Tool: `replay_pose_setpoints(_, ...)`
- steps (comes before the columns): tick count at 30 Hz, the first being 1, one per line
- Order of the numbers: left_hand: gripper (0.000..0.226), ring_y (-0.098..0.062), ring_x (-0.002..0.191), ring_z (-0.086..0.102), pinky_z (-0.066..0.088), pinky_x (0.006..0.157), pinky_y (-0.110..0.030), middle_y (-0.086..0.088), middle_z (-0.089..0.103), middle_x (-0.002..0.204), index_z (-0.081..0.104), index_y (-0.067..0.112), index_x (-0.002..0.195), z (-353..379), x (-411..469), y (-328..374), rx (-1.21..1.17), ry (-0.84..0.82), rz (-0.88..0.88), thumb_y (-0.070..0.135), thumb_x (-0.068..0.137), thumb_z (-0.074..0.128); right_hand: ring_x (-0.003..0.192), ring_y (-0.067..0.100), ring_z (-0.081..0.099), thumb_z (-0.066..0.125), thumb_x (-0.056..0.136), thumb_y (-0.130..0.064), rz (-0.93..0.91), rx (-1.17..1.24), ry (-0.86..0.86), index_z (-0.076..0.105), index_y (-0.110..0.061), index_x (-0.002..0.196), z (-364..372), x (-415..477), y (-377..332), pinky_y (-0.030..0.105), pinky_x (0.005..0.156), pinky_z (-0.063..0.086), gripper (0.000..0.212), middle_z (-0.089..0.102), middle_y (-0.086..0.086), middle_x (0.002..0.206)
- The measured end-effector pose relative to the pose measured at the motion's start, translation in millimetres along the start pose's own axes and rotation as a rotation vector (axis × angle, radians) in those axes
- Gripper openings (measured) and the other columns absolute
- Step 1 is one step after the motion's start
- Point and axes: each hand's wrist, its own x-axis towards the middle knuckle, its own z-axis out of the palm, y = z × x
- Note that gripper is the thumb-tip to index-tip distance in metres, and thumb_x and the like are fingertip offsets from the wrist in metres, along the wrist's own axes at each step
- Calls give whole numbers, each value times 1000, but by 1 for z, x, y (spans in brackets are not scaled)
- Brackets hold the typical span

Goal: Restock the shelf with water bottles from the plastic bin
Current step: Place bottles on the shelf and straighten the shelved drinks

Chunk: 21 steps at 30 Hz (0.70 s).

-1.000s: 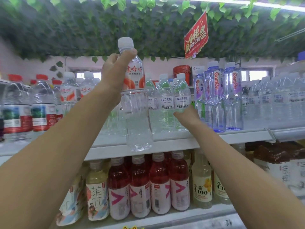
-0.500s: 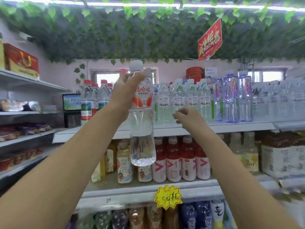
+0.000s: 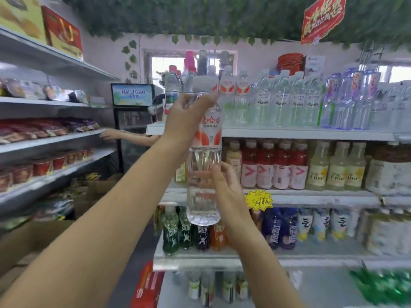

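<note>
Two hands on one clear plastic water bottle with a white cap and orange-and-white label [image 3: 204, 156], held upright in front of the white metal shelf [image 3: 300, 134]
Head view: the left hand [image 3: 186, 116] grips the bottle's upper part just below the cap, fingers curled round it; the right hand [image 3: 226, 192] touches the lower right side of the clear body, and whether its fingers wrap round it cannot be told. The bottle is in the air, off the shelf, its cap level with the rows of stocked water bottles [image 3: 287, 103] on the top tier and its base down near the yellow star-shaped price tag [image 3: 259, 200]. Red drink bottles [image 3: 273, 165] stand on the tier under the water. At far left another person's hand [image 3: 109, 135] rests on the edge of a grey side shelf [image 3: 55, 141]
</note>
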Motion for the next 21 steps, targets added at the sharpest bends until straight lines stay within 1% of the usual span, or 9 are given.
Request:
replay_pose_setpoints(2, 26, -21, 91, 66, 55, 83, -40, -4, 63, 103, 51, 26, 99, -5, -4, -2, 2, 9, -11, 38, 81, 66, 104, 9, 64, 47, 70, -78, -10, 5, -16, 49, -37, 117, 13, -3, 7, 36, 91, 51, 63, 67, -11, 111)
replay_pose_setpoints(4, 20, -19, 91, 65, 55, 83, -39, 0, 62, 98, 49, 29, 89, -7, -6, -3, 30, 20, 8, 37, 82, 66, 95, 8, 67, 49, 66, -77, -53, 0, -3, 50, -42, 107, 20, -1, 11, 40, 85, 55, 54, 70, -11, 101)
replay_pose_setpoints(8, 22, -23, 97, 64, 51, 91, -47, -2, 63, 101, 51, 27, 91, -7, 0, -7, 35, 33, 21, 37, 80, 68, 78, 7, 69, 56, 67, -67, -112, 21, 32, 50, -39, 101, 21, 10, 15, 23, 65, 56, 45, 69, -5, 92)
replay_pose_setpoints(12, 28, -19, 95, 64, 50, 91, -45, 2, 62, 103, 49, 29, 96, -5, 15, -17, 125, -21, 20, 45, 80, 65, 75, 9, 68, 56, 64, -66, -143, 14, 50, 51, -35, 101, 16, 27, 24, 22, 64, 55, 49, 69, -4, 88)
replay_pose_setpoints(13, 34, -18, 96, 64, 50, 92, -45, 3, 62, 104, 49, 28, 102, -4, 21, -18, 154, -44, 22, 48, 79, 63, 77, 9, 68, 57, 65, -65, -148, 18, 53, 52, -34, 102, 12, 34, 27, 24, 66, 56, 49, 70, -5, 89)
replay_pose_setpoints(17, 88, -23, 112, 58, 42, 101, -50, -5, 58, 126, 39, 21, 134, 3, 43, -18, 262, -154, 24, 70, 62, 51, 77, 6, 69, 56, 69, -61, -140, 54, 52, 54, -30, 107, -7, 67, 27, 21, 62, 55, 49, 71, -6, 90)
replay_pose_setpoints(19, 91, -16, 117, 52, 40, 103, -42, 0, 52, 135, 31, 23, 142, 5, 56, -25, 326, -212, 57, 70, 65, 45, 83, 2, 68, 58, 72, -67, -161, 40, 66, 55, -32, 108, -19, 86, 25, 25, 68, 56, 51, 70, -10, 95)
replay_pose_setpoints(20, 83, -6, 112, 52, 42, 98, -30, 4, 52, 133, 31, 24, 142, 5, 62, -30, 348, -234, 74, 67, 72, 44, 86, 1, 67, 58, 72, -71, -175, 15, 73, 55, -33, 110, -25, 94, 24, 28, 74, 55, 54, 70, -13, 97)
replay_pose_setpoints(21, 69, 6, 100, 52, 42, 86, -17, 11, 54, 125, 34, 24, 138, 6, 69, -35, 358, -246, 98, 61, 80, 43, 87, 0, 66, 59, 71, -71, -183, -3, 82, 56, -33, 110, -29, 102, 22, 28, 76, 54, 55, 69, -15, 97)
